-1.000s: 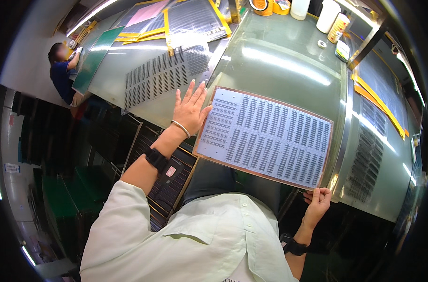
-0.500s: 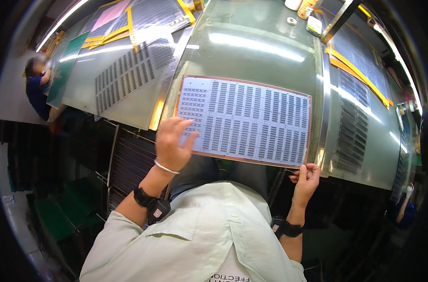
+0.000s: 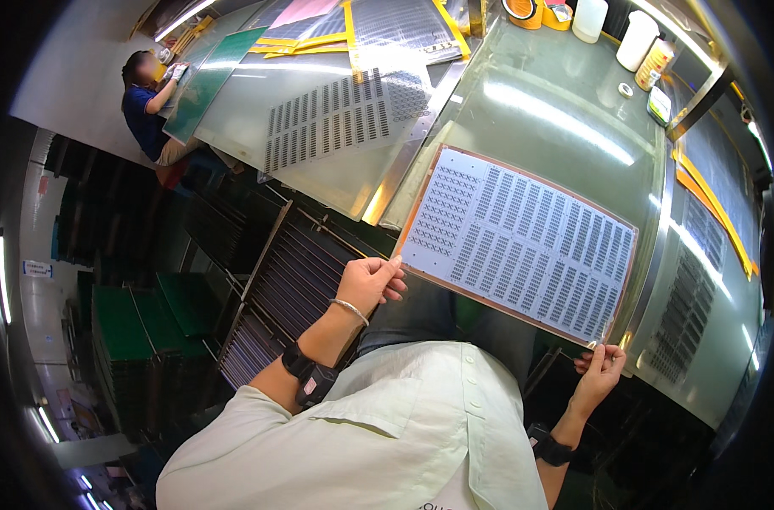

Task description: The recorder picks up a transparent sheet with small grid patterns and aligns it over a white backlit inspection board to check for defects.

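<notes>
A pale blue-white circuit board panel (image 3: 523, 240) with copper-coloured edges and rows of dark printed marks lies at the near edge of the glass-topped table, its near side reaching toward me. My left hand (image 3: 370, 282) pinches its near left corner between thumb and fingers. At the near right corner, my right hand (image 3: 602, 368) grips the panel in the same way, thumb on top and fingers curled below. The panel's underside is hidden.
Film sheets with yellow tape edges (image 3: 353, 42) lie at the far left. Bottles (image 3: 638, 41) and tape rolls (image 3: 523, 10) stand at the back. A slotted rack (image 3: 293, 280) stands left of me, before stacked green boards (image 3: 149, 340). Another person (image 3: 145, 110) works at far left.
My left hand has come down from above the panel's left part and closed on its near left corner. My right hand keeps its corner. The view has turned left.
</notes>
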`<state>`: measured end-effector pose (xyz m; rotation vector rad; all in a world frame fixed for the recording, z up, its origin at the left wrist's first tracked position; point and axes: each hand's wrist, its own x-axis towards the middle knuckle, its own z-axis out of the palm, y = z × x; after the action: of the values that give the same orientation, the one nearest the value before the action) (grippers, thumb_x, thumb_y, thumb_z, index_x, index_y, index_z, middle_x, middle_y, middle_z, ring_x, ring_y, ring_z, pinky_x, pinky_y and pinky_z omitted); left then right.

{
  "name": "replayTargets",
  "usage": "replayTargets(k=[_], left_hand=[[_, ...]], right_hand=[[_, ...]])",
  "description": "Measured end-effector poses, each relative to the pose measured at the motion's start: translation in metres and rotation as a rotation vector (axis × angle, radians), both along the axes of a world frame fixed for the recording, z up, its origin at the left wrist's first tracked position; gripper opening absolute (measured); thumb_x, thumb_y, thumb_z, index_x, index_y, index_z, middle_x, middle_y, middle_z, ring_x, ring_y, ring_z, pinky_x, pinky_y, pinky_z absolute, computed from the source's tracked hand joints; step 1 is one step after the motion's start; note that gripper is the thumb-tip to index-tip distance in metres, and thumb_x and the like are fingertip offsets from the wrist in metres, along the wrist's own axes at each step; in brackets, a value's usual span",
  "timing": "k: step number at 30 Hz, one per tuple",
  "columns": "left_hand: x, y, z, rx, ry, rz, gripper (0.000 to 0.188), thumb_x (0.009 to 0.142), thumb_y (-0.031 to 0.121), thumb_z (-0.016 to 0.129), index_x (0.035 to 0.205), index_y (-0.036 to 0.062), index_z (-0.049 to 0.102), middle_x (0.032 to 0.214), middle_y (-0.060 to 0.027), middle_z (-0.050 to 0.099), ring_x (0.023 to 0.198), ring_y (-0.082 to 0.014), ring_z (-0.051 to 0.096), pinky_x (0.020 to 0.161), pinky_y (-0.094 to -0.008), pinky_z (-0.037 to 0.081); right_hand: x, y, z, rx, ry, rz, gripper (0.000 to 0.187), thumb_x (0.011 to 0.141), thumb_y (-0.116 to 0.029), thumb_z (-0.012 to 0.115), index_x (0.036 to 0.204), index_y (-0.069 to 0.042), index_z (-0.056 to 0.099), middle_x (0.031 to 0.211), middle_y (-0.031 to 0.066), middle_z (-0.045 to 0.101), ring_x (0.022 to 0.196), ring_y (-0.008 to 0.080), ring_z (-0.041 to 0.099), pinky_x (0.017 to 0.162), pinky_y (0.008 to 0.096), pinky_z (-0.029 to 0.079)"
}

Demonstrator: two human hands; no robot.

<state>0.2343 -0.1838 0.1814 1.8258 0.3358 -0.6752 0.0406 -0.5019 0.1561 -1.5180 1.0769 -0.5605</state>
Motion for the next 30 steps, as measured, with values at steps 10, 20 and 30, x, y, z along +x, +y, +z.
replayTargets(k=[10, 20, 30], left_hand=[[0.023, -0.002, 0.013, -0.459, 0.190, 0.130, 0.042, 0.093, 0.034, 0.049, 0.110, -0.0041, 0.051, 0.100, -0.0173, 0.062, 0.082, -0.0202, 0.065, 0.068, -0.0281, 0.055], [0.106, -0.039, 0.023, -0.435, 0.008, -0.289, 0.022, 0.086, 0.016, 0.060, 0.097, -0.0036, 0.057, 0.085, -0.0129, 0.063, 0.072, -0.0186, 0.065, 0.058, -0.0260, 0.054], [0.102, -0.029, 0.024, -0.135, -0.035, -0.442, 0.025, 0.085, 0.016, 0.060, 0.099, -0.0032, 0.055, 0.079, -0.0118, 0.064, 0.061, -0.0159, 0.063, 0.052, -0.0230, 0.050]], right_hand=[[-0.003, -0.004, -0.002, -0.014, 0.000, 0.015, 0.007, 0.092, -0.010, 0.050, 0.094, -0.004, 0.047, 0.068, 0.0035, 0.055, 0.053, 0.0097, 0.054, 0.048, 0.0192, 0.042], [0.000, 0.000, -0.003, -0.019, -0.016, 0.022, 0.007, 0.092, -0.010, 0.050, 0.095, -0.005, 0.047, 0.068, 0.0031, 0.055, 0.054, 0.0096, 0.055, 0.048, 0.0194, 0.042], [-0.002, 0.002, 0.001, 0.008, -0.002, -0.005, 0.008, 0.091, -0.009, 0.051, 0.096, -0.004, 0.047, 0.069, 0.0033, 0.055, 0.056, 0.0091, 0.054, 0.049, 0.0210, 0.045]])
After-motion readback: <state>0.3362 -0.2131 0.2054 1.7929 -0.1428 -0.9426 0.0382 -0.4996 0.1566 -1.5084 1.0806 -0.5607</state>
